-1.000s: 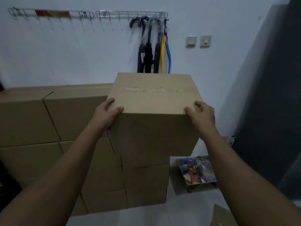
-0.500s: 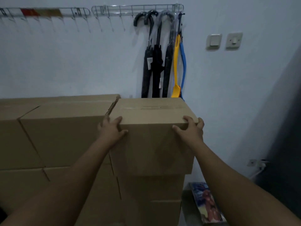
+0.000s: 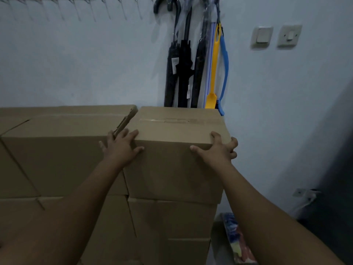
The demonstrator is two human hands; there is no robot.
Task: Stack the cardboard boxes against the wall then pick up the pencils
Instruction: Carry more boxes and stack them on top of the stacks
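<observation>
A brown cardboard box [image 3: 172, 169] with a taped top sits on the right column of the stack, against the pale wall. My left hand [image 3: 120, 148] lies on its near left top corner, fingers spread and fairly straight, thumb on the front face. At the near right top corner my right hand [image 3: 217, 152] grips the box, its fingers curled round the side edge. More boxes [image 3: 57, 150] stand level beside it on the left, and others [image 3: 172, 217] lie beneath it. No pencils are in view.
Black umbrellas [image 3: 183, 73], a yellow shoehorn [image 3: 214, 69] and a blue one [image 3: 225, 60] hang on the wall just behind the box. Two switches [image 3: 262, 36] sit further right. A colourful picture [image 3: 236, 240] leans by the stack's foot. A dark upright surface [image 3: 336, 188] closes the right side.
The box went from carried in the air in front of the stack to resting on top of the right column. I have stepped closer to the wall.
</observation>
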